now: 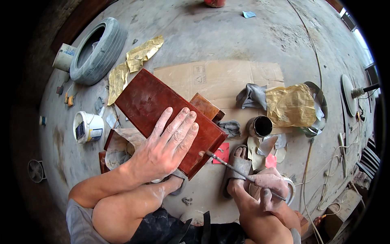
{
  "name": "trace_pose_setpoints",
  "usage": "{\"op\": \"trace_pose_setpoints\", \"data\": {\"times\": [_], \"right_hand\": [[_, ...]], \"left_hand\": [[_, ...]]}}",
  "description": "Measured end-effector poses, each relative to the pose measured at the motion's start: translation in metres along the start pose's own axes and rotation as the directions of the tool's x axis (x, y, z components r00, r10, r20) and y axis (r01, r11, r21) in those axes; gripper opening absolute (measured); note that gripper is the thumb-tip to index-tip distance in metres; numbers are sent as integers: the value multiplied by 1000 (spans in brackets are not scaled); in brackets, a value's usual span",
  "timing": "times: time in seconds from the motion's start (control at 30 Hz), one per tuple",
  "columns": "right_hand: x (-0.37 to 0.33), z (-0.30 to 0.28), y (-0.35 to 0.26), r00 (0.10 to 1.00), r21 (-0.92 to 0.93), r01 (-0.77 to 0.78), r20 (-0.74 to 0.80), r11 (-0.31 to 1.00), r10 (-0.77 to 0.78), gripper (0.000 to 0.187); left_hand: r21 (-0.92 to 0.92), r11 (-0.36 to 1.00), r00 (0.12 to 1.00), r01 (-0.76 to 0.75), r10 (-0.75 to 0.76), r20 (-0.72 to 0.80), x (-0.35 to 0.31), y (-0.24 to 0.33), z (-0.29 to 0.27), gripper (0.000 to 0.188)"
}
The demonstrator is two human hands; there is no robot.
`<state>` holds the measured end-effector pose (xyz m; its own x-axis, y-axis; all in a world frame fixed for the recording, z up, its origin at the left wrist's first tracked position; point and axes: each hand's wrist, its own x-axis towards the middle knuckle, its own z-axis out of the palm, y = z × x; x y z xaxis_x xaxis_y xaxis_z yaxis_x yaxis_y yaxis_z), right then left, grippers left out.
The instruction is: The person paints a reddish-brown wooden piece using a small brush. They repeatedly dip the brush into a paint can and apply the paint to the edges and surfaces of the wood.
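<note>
A glossy red-brown wooden box or board (pixel 140 97) lies slanted in front of me, with a light spot near its lower right corner. My left hand (pixel 167 142) lies flat on its top, fingers stretched out and slightly apart. In my right hand (pixel 271 186), closed beside my knee, is a slender dark-handled brush (pixel 232 167). Its tip touches the board at the light spot. Partly hidden behind the board is a smaller orange-brown wooden piece (pixel 205 105) on the flattened cardboard (pixel 174 73). A cup with dark contents (pixel 260 127) stands right of the board.
A grey tyre (pixel 115 44) and white bucket (pixel 96 125) are on the left. Gold sandpaper sheets (pixel 143 53) lie beyond the board. At right are crumpled sandpaper (pixel 289 106), a grey cloth (pixel 251 96), a round disc on a shaft (pixel 348 95) and loose cords (pixel 325 191).
</note>
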<state>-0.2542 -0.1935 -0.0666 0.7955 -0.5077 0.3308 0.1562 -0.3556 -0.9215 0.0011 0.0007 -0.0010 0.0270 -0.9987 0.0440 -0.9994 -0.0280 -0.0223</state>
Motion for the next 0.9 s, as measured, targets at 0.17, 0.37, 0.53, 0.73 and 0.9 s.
{"op": "trace_pose_setpoints", "data": {"times": [0.17,0.37,0.53,0.73,0.9], "right_hand": [[7,-3,8,998,24,46,-45,999,-45,20],[10,-9,16,997,120,76,-37,990,-72,21],[3,-5,21,997,141,58,-62,988,-49,23],[1,-6,26,997,213,55,44,976,-66,18],[13,-9,17,971,252,93,189,963,-143,15]], "left_hand": [[6,1000,1000,-7,7,6,0,-1,-2,59],[-43,999,1000,8,-8,-8,0,0,-2,58],[-58,998,1000,12,-12,-11,2,0,-3,58],[-24,999,1000,22,-23,-15,-2,-3,-1,61],[-29,999,998,43,-44,-36,-2,-5,0,61]]}}
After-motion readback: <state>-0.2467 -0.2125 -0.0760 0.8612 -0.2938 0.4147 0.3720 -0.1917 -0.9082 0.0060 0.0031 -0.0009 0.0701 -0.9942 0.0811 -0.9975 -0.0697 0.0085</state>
